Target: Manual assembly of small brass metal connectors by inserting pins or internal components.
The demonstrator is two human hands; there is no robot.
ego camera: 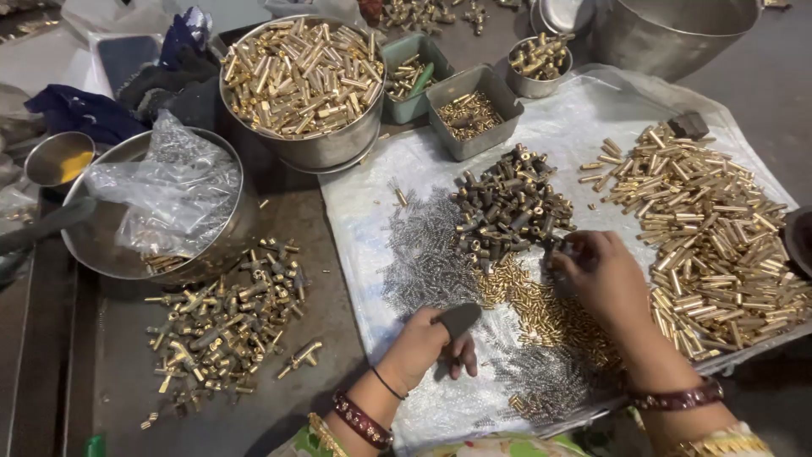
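Note:
My left hand rests low on a white plastic sheet, its fingers curled around a small dark part with a dark guard over the thumb. My right hand reaches into the edge of a pile of dark cylindrical parts, fingertips pinched together on one small piece. Between my hands lie small brass pins and thin steel springs. A broad heap of brass tubes lies to the right of my right hand.
A steel bowl of brass tubes stands at the back. A second steel bowl holds a plastic bag. Assembled brass fittings lie loose at left. Small trays and a small steel cup sit behind the sheet.

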